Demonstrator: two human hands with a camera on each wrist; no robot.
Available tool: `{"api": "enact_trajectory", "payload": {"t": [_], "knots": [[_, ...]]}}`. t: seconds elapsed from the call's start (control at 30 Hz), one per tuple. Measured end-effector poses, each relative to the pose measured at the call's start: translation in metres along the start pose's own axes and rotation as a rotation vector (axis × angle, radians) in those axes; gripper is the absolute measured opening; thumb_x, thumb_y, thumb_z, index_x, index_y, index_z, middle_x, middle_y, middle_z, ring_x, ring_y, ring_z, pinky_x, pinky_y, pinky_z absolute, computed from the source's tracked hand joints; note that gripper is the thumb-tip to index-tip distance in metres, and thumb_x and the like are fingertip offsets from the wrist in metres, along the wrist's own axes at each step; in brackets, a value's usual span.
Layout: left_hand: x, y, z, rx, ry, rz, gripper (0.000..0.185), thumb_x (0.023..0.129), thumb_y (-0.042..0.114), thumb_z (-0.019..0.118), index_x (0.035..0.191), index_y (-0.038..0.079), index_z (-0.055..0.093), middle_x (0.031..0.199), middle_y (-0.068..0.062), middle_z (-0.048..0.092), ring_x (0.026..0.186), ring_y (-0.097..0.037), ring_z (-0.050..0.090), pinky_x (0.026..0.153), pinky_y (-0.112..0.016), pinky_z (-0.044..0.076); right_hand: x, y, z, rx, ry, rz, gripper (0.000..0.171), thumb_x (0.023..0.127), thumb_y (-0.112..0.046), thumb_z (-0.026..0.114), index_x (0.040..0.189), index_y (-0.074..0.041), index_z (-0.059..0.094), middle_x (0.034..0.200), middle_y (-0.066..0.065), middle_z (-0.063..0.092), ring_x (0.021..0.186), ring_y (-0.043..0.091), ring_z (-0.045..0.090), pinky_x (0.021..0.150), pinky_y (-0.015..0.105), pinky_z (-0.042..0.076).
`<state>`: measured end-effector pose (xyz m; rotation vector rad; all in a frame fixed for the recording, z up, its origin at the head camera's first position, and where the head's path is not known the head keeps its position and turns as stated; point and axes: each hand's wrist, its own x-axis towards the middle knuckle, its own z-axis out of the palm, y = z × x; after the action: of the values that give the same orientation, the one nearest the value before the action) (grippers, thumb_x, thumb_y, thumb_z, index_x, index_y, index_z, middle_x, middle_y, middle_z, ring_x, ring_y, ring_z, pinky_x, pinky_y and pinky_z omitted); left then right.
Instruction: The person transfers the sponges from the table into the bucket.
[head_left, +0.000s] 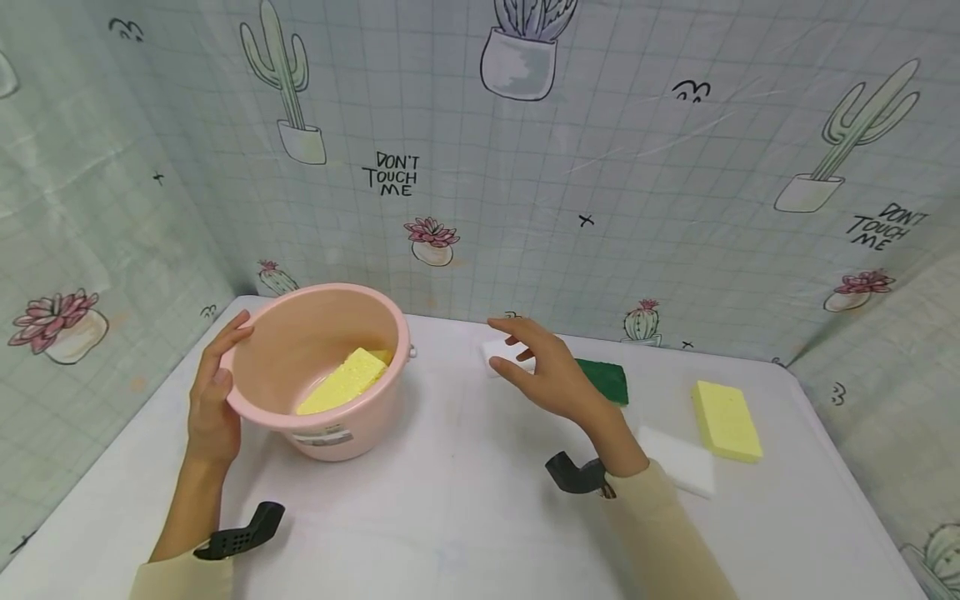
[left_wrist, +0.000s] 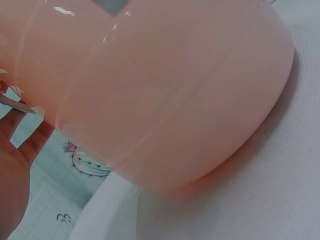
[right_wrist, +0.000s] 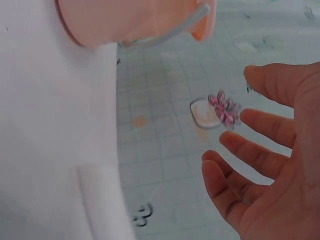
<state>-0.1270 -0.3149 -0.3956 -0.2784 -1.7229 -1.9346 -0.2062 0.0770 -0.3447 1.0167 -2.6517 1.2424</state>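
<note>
A pink bucket [head_left: 352,429] stands at the left of the table, with yellow sponges [head_left: 347,382] inside. My left hand [head_left: 213,408] holds its left rim, the fingertips at the edge and the thumb lower down. In the left wrist view, fingers [left_wrist: 37,140] reach beside the bucket's wall [left_wrist: 170,95] and handle [left_wrist: 20,104]. My right hand [head_left: 551,375] hovers with spread, slightly bent fingers and nothing in them. Behind it lie a white sponge [head_left: 498,348], partly hidden, and a dark green scouring pad [head_left: 607,381]. The right wrist view shows that hand [right_wrist: 270,165] apart from the bucket [right_wrist: 125,20].
Farther right on the white table [head_left: 450,517] lie a yellow sponge [head_left: 726,421] and a flat white sponge [head_left: 678,460], partly covered by my right forearm. A cactus-print curtain [head_left: 480,167] encloses the back and sides.
</note>
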Motion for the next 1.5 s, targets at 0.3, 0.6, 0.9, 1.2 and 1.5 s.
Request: {"api": "enact_trajectory", "payload": {"t": [0.3, 0.6, 0.9, 1.2, 1.5], "knots": [[-0.001, -0.002, 0.002, 0.030, 0.006, -0.009, 0.050, 0.092, 0.031, 0.048, 0.135, 0.004, 0.051, 0.153, -0.008, 0.029, 0.139, -0.026, 0.023, 0.104, -0.022, 0.033, -0.024, 0.045, 0.023, 0.143, 0.126, 0.174, 0.050, 0.092, -0.028, 0.065, 0.138, -0.016, 0.050, 0.134, 0.005, 0.051, 0.111, 0.027, 0.055, 0.088, 0.042, 0.049], [-0.002, 0.000, -0.001, -0.015, 0.001, 0.023, 0.050, 0.092, 0.028, 0.046, 0.134, 0.001, 0.050, 0.152, -0.013, 0.028, 0.138, -0.027, 0.023, 0.104, -0.023, 0.033, -0.023, 0.059, 0.041, 0.253, 0.205, 0.195, 0.051, 0.090, -0.020, 0.067, 0.138, -0.012, 0.051, 0.138, 0.013, 0.046, 0.121, 0.032, 0.045, 0.092, 0.046, 0.046], [0.000, -0.001, 0.000, -0.030, -0.019, 0.049, 0.050, 0.092, 0.027, 0.046, 0.133, -0.001, 0.050, 0.152, -0.014, 0.028, 0.138, -0.028, 0.023, 0.105, -0.024, 0.032, -0.021, 0.072, 0.051, 0.175, 0.283, 0.269, 0.053, 0.088, -0.011, 0.067, 0.137, -0.002, 0.048, 0.144, 0.021, 0.033, 0.130, 0.033, 0.028, 0.096, 0.048, 0.041], [0.003, 0.000, 0.000, -0.033, -0.022, 0.035, 0.050, 0.092, 0.029, 0.048, 0.133, 0.000, 0.050, 0.152, -0.013, 0.028, 0.138, -0.028, 0.022, 0.106, -0.024, 0.030, -0.023, 0.080, 0.051, 0.149, 0.251, 0.354, 0.058, 0.089, -0.014, 0.068, 0.141, -0.006, 0.044, 0.151, 0.019, 0.024, 0.128, 0.033, 0.036, 0.096, 0.045, 0.043], [0.002, -0.002, -0.001, -0.027, -0.026, 0.040, 0.050, 0.092, 0.029, 0.047, 0.133, 0.000, 0.050, 0.152, -0.013, 0.028, 0.138, -0.028, 0.023, 0.104, -0.023, 0.032, -0.023, 0.075, 0.048, 0.145, 0.218, 0.356, 0.060, 0.090, -0.017, 0.067, 0.143, -0.007, 0.041, 0.150, 0.018, 0.024, 0.115, 0.031, 0.048, 0.090, 0.042, 0.046]]}}
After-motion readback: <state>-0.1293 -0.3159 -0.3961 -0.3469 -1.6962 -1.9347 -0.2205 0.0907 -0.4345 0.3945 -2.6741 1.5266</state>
